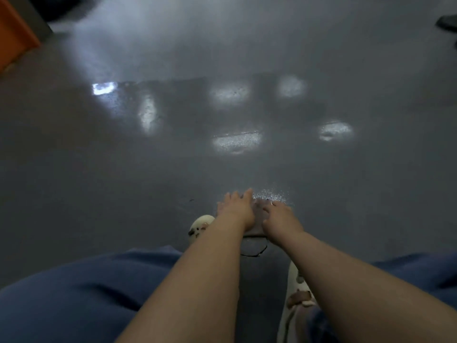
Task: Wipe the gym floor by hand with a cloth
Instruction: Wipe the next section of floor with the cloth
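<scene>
Dim, soft frame, fine detail poor. Cloth (258, 220) mostly hidden under both hands; only a dull grey-brown strip showing between them and at the near edge, colour hard to call. Lies flat on the grey gym floor (123, 169), centre-near, just beyond the knees. Thin dark loop (256, 248) on the floor just near of the cloth, possibly a cord or thread, cannot tell whether attached.

Two hands, one cloth. Left hand (236, 206) flat on the cloth's left part, fingers straight and slightly spread, pointing far. Right hand (279, 215) flat on the right part, fingers extended; fingertips blurred, no curl or pinch visible. Hands just beside each other, not touching as far as visible.

Two pale shoes: left shoe (200, 227) partly behind the left forearm, right shoe (298, 293) mostly covered by the right forearm and cut by the bottom edge. Blue trousers (74, 293) cut off at both lower corners.

About six bright reflection patches (237, 142) on the floor, mid-distance. Orange panel (14, 35) far left, cropped. Dark object (447, 23) far right, cropped, unidentifiable.
</scene>
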### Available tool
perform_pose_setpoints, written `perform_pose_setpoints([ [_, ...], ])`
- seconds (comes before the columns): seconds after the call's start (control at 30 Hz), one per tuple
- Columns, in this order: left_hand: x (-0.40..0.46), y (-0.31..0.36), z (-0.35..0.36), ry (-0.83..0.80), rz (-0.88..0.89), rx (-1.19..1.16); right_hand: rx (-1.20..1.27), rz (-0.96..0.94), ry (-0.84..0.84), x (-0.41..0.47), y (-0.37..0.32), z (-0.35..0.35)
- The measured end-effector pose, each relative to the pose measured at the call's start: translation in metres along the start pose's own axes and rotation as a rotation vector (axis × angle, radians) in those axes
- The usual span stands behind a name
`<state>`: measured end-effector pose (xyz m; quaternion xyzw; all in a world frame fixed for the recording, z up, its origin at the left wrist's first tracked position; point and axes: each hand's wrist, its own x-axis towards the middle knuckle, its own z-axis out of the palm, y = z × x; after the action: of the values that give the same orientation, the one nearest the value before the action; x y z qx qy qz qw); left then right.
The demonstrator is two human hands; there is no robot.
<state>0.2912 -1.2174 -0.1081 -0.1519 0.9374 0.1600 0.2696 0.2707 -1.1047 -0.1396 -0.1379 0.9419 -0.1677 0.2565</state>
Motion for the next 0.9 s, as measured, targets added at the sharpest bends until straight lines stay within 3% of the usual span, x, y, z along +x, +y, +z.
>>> perform_pose_setpoints([
  [0.37,0.012,-0.015,0.013,-0.061,0.028,0.061,0.089,-0.013,-0.068,0.034,-0.001,0.028],
  [0.9,0.082,-0.161,0.071,-0.293,-0.061,0.065,-0.145,0.316,-0.112,0.117,0.006,0.14],
])
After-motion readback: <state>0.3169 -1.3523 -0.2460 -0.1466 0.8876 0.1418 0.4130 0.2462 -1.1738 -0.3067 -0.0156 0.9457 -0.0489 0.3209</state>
